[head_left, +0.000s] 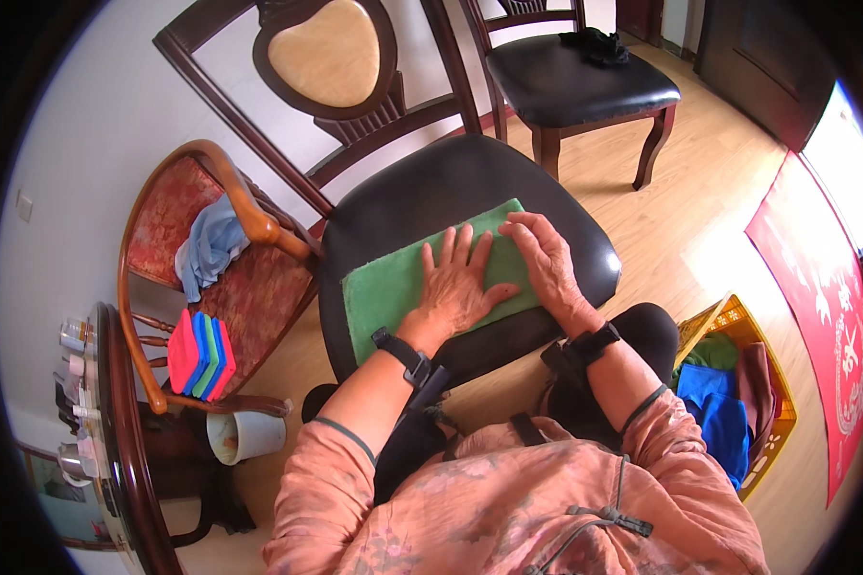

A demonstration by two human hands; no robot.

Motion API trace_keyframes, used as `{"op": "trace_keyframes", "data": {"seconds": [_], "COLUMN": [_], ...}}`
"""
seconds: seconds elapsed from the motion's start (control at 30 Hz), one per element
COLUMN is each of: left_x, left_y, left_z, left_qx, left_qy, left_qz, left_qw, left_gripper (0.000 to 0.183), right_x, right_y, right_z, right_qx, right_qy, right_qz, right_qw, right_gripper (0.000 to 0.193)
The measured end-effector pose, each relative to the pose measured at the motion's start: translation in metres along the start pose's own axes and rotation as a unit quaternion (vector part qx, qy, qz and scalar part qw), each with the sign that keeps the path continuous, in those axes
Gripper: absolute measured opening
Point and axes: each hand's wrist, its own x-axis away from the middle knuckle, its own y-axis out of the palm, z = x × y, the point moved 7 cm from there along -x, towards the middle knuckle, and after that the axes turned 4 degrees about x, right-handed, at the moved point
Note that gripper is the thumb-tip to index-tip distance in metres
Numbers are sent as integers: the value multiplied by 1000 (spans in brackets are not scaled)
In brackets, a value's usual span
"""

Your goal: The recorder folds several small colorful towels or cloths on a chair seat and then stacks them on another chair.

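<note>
A green towel [388, 297], laid out as a flat rectangle, lies on the black padded seat [470, 177] of a dark wooden chair in front of me. My left hand [455, 287] presses flat on the towel's middle, fingers spread and thumb pointing right. At the towel's right edge, my right hand [549, 264] is closed, its fingers bent and held together against the cloth. The part of the edge beneath that hand is hidden.
To the left, an armchair [177, 216] carries a stack of folded pink, blue and green cloths [199, 355] and a crumpled light-blue cloth [211, 247]. A yellow basket [781, 412] of cloths stands at right. Behind is another chair [585, 81]; a white bin [259, 436] stands lower left.
</note>
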Motion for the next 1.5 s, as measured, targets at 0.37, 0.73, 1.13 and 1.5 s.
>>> {"op": "trace_keyframes", "data": {"seconds": [0.37, 0.73, 1.13, 1.5], "left_x": [-2, 0, -2, -45], "left_y": [2, 7, 7, 1], "left_z": [4, 0, 2, 37], "left_qx": [7, -32, -37, 18], "left_qy": [4, 23, 13, 44], "left_qz": [9, 42, 26, -5], "left_qw": [1000, 998, 999, 999], "left_gripper": [90, 89, 87, 97], "right_x": [0, -2, -6, 0], "right_y": [-4, -5, -68, -82], "right_z": [3, -19, 4, 8], "right_qx": [-18, -81, 108, 11], "right_qy": [31, -8, -58, -67], "right_qz": [-1, -31, 68, 118], "right_qw": [999, 996, 990, 991], "right_gripper": [31, 30, 28, 20]}}
